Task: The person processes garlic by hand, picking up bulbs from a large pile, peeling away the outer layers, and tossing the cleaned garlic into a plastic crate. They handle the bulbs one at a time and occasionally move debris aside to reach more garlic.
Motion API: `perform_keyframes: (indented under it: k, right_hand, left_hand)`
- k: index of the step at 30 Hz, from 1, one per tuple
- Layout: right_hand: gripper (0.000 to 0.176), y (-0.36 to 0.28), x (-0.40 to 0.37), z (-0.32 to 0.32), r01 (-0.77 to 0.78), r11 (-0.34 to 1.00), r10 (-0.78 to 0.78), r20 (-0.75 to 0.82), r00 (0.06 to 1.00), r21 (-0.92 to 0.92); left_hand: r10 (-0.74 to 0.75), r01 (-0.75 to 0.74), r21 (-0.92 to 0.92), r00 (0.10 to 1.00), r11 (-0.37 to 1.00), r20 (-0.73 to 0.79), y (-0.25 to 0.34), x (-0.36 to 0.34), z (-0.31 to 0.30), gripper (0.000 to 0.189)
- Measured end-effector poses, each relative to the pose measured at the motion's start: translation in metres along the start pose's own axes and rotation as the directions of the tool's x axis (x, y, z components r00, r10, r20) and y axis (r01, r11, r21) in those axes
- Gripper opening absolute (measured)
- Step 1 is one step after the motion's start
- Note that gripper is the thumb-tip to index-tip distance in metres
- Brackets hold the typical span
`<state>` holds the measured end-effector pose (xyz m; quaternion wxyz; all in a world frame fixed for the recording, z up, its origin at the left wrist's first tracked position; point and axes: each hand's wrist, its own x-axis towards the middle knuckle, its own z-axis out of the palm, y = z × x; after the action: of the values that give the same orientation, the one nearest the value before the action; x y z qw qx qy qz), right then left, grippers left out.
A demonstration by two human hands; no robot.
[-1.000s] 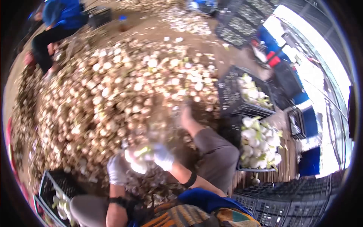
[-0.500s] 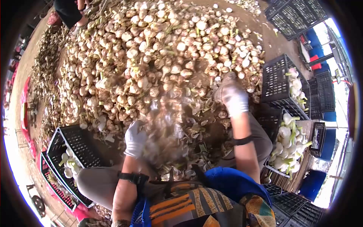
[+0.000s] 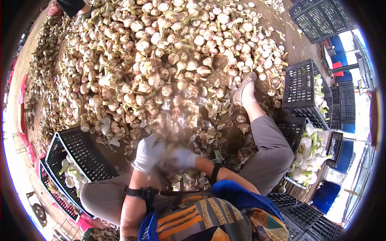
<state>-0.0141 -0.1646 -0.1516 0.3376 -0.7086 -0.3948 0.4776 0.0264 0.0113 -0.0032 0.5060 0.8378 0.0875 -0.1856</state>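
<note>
In a white glove, my left hand [image 3: 147, 154] is low over the husk litter in front of my lap, its fingers curled inward. My right hand [image 3: 181, 157], also gloved in white, meets it from the right, and its fingers are smeared by motion. A blurred patch hides whatever lies between the two hands. Just beyond them spreads a large heap of garlic bulbs [image 3: 138, 66], dirty and with short stems. Loose papery garlic skins [image 3: 207, 136] cover the ground near my hands.
A black crate [image 3: 86, 154] with white garlic stands by my left knee. At my right knee is another crate of garlic bulbs [image 3: 307, 154], with a further black crate [image 3: 297, 86] behind it. Crates are stacked at upper right [image 3: 321, 18]. Another person's foot [image 3: 83, 16] is at upper left.
My right hand has swung from beside my right foot, at the heap's near edge, back and leftward to my left hand. The left hand has stayed nearly in place.
</note>
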Motion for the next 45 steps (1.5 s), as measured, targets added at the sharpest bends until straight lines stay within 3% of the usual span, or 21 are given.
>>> perform_keyframes:
  k: [2, 4, 8, 12, 14, 18, 20, 22, 24, 26, 28, 30, 32, 33, 34, 36, 37, 39, 40, 42, 45]
  right_hand:
    - [0.017, -0.018, -0.028, -0.048, -0.421, 0.907, 0.327, -0.579, 0.747, -0.03]
    - [0.022, -0.009, -0.047, -0.077, -0.746, 0.644, 0.506, -0.636, 0.582, -0.17]
    - [0.03, 0.032, -0.069, -0.069, -0.872, 0.489, 0.622, -0.687, 0.376, -0.035]
    - [0.031, 0.009, -0.067, -0.089, -0.681, 0.681, 0.688, -0.553, 0.47, 0.267]
    - [0.03, 0.007, -0.063, -0.099, -0.281, 0.942, 0.329, -0.654, 0.681, 0.182]
    - [0.03, -0.006, -0.06, -0.1, 0.018, 1.0, 0.009, -0.811, 0.585, 0.024]
    - [0.029, -0.038, -0.07, -0.111, 0.021, 0.999, -0.045, -0.812, 0.582, -0.041]
    - [0.025, -0.079, -0.083, -0.128, 0.412, 0.817, 0.064, -0.773, 0.631, 0.404]
    - [0.018, -0.069, -0.073, -0.119, 0.546, 0.59, 0.378, -0.801, 0.464, 0.595]
    - [0.029, -0.071, -0.073, -0.122, 0.563, 0.401, 0.552, -0.681, 0.481, 0.722]
    - [0.03, -0.082, -0.069, -0.11, 0.611, 0.364, 0.475, -0.704, 0.528, 0.704]
    - [0.034, -0.104, -0.064, -0.109, 0.532, 0.344, 0.562, -0.624, 0.543, 0.773]
    - [0.031, -0.122, -0.07, -0.114, 0.462, 0.364, 0.573, -0.586, 0.573, 0.808]
    - [0.028, -0.118, -0.066, -0.111, 0.392, 0.519, 0.565, -0.649, 0.509, 0.76]
    - [0.028, -0.102, -0.054, -0.104, 0.514, 0.511, 0.476, -0.725, 0.498, 0.689]
    - [0.03, -0.101, -0.053, -0.107, 0.591, 0.208, 0.481, -0.608, 0.632, 0.779]
    - [0.027, -0.112, -0.048, -0.111, 0.653, 0.132, 0.478, -0.625, 0.617, 0.746]
    - [0.027, -0.069, -0.024, -0.104, 0.657, -0.027, 0.494, -0.561, 0.664, 0.754]
    - [0.021, -0.061, -0.028, -0.104, 0.667, 0.005, 0.389, -0.616, 0.685, 0.745]
    - [0.021, -0.057, -0.026, -0.102, 0.666, -0.14, 0.461, -0.547, 0.699, 0.732]
    - [0.027, -0.049, -0.03, -0.101, 0.658, -0.062, 0.382, -0.591, 0.711, 0.751]
  left_hand:
    - [-0.048, 0.048, 0.004, 0.999, 0.999, -0.021, 0.007, -0.002, -0.001, 0.024]
    - [-0.085, 0.086, 0.014, 0.995, 0.996, -0.043, 0.007, -0.002, -0.002, 0.025]
    - [0.019, -0.017, 0.031, 0.997, 0.999, -0.072, 0.012, -0.001, 0.0, 0.025]
    - [-0.112, 0.114, -0.106, 0.993, 0.988, 0.02, 0.017, -0.002, 0.009, 0.027]
    - [-0.159, 0.183, -0.193, 0.978, 0.964, 0.132, 0.007, 0.004, 0.014, 0.038]
    - [-0.073, 0.193, -0.531, 0.969, 0.825, 0.238, 0.016, 0.002, 0.015, 0.061]
    - [-0.058, 0.193, -0.514, 0.962, 0.836, 0.266, 0.009, 0.005, 0.016, 0.06]
    - [-0.062, 0.181, -0.513, 0.969, 0.839, 0.24, 0.024, 0.0, 0.009, 0.06]
    - [-0.065, 0.166, -0.511, 0.975, 0.843, 0.21, 0.04, -0.005, 0.005, 0.06]
    - [0.053, -0.067, -0.332, 0.997, 0.941, -0.05, 0.055, -0.011, 0.006, 0.058]
    - [0.044, -0.12, -0.407, 0.981, 0.906, -0.191, 0.061, -0.015, 0.01, 0.056]
    - [0.295, -0.318, -0.058, 0.923, 0.946, -0.246, 0.048, -0.01, 0.013, 0.056]
    - [0.306, -0.308, 0.029, 0.927, 0.951, -0.217, 0.046, -0.015, 0.015, 0.05]
    - [0.476, -0.434, 0.222, 0.859, 0.873, -0.191, 0.062, -0.017, 0.009, 0.044]
    - [0.525, -0.506, 0.138, 0.826, 0.851, -0.207, 0.056, -0.011, 0.017, 0.038]
    - [0.52, -0.484, 0.277, 0.851, 0.83, -0.075, 0.035, -0.006, 0.02, 0.057]
    - [0.549, -0.505, 0.239, 0.817, 0.829, -0.179, 0.048, -0.017, 0.017, 0.065]
    - [0.451, -0.436, 0.245, 0.893, 0.866, -0.002, 0.037, -0.019, 0.016, 0.053]
    - [0.622, -0.568, 0.287, 0.767, 0.771, -0.154, 0.032, -0.015, 0.028, 0.043]
    - [0.738, -0.65, 0.426, 0.672, 0.63, -0.066, 0.028, -0.013, 0.027, 0.044]
    - [0.771, -0.634, 0.507, 0.629, 0.585, -0.103, 0.027, -0.015, 0.03, 0.045]
